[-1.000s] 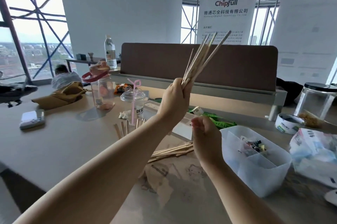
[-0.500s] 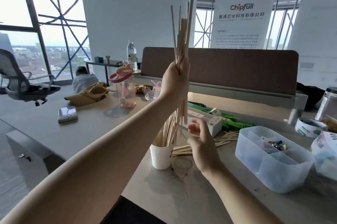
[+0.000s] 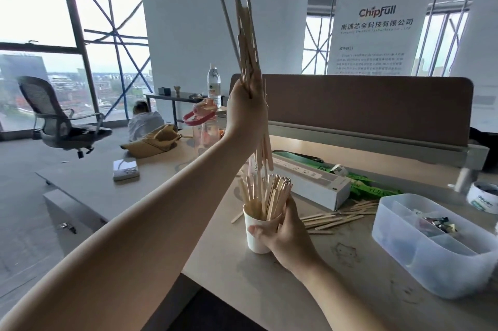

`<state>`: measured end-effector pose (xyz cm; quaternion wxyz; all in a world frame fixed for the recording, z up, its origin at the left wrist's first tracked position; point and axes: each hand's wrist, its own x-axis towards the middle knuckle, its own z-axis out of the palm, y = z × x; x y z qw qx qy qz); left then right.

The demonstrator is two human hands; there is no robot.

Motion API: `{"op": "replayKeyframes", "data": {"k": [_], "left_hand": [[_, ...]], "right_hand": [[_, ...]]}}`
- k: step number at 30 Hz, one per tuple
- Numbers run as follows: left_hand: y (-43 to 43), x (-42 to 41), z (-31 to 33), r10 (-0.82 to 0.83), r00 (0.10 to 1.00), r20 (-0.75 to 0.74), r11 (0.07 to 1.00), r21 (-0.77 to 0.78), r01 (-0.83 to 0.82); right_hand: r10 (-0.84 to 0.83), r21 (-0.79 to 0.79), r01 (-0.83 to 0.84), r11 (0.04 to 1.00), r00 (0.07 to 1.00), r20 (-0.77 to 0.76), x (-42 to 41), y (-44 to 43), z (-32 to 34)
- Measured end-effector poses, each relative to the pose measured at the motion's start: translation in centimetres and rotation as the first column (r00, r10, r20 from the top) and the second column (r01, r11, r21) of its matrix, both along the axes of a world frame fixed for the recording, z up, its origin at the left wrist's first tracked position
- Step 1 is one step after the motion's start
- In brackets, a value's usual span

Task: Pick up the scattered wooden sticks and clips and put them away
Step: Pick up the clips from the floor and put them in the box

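My left hand [image 3: 246, 109] grips a bundle of long wooden sticks [image 3: 242, 31] held upright, its lower ends hanging just above a white paper cup [image 3: 256, 233] full of shorter sticks. My right hand [image 3: 285, 233] wraps around that cup, which stands on the desk near its front edge. More sticks [image 3: 334, 218] lie scattered on the desk to the right of the cup. A clear plastic divided box [image 3: 420, 258] at the right holds metal clips [image 3: 438, 223] in a far compartment.
A long white box [image 3: 310, 182] and green packets [image 3: 372, 189] lie behind the cup. A pink bottle [image 3: 202, 128], water bottle [image 3: 214, 85], tan cloth [image 3: 156, 139] and small white device [image 3: 125, 170] sit to the left. A tape roll [image 3: 483, 197] is at far right, below the brown divider [image 3: 363, 107].
My left hand turned the stick bundle from a slant to upright and brought it over the cup. My right hand moved from empty air onto the cup and closed around it.
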<state>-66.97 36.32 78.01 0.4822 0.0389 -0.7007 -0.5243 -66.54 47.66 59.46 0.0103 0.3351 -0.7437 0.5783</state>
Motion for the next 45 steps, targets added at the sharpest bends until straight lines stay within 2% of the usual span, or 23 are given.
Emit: {"op": "replayKeyframes", "data": {"k": [9,13,22,25,31,33,36,40,43,45], "left_hand": [[-0.4,-0.2,-5.8,0.043,0.999,0.002,0.998,-0.039,-0.043],[0.2,-0.5,-8.5,0.06,0.996,0.06,0.997,-0.051,-0.057],[0.5,-0.3,-11.1,-0.099,0.994,0.051,0.98,0.179,0.089],[0.6,-0.1,-11.3,-0.067,0.996,0.066,0.987,0.152,0.057],[0.9,0.3,-11.2,-0.104,0.994,0.016,0.986,0.13,0.101],[1.0,0.4,-11.1,-0.093,0.996,0.017,0.991,0.1,0.091],[1.0,0.2,-11.2,-0.042,0.995,0.09,0.996,0.086,0.034],[0.5,-0.2,-11.0,-0.039,0.987,0.157,0.996,0.088,0.025],[0.2,-0.2,-10.8,-0.054,0.973,0.224,0.998,0.044,0.045],[0.1,-0.1,-10.6,-0.071,0.966,0.249,0.997,0.043,0.062]], "right_hand": [[-0.068,-0.045,0.07,0.997,0.997,0.038,-0.4,-0.3,-1.4],[-0.057,-0.046,0.059,0.997,0.998,0.038,-0.7,-0.2,-1.8],[-0.038,-0.064,0.038,0.997,0.999,0.002,-0.8,-0.2,-1.8],[-0.026,-0.064,0.025,0.998,1.0,-0.002,-0.8,-0.1,-1.7],[-0.017,-0.071,0.017,0.997,1.0,-0.004,-0.7,0.0,-1.7],[0.029,-0.101,-0.029,0.994,1.0,-0.002,-0.6,0.1,-1.0],[0.17,-0.229,-0.167,0.959,0.985,-0.007,-0.4,0.7,0.6],[0.089,-0.355,-0.031,0.935,0.985,0.149,-0.9,1.4,3.8],[0.094,-0.473,0.076,0.878,0.94,0.327,-2.6,1.1,6.6],[0.096,-0.498,0.116,0.859,0.92,0.381,-3.1,0.7,8.2]]}}
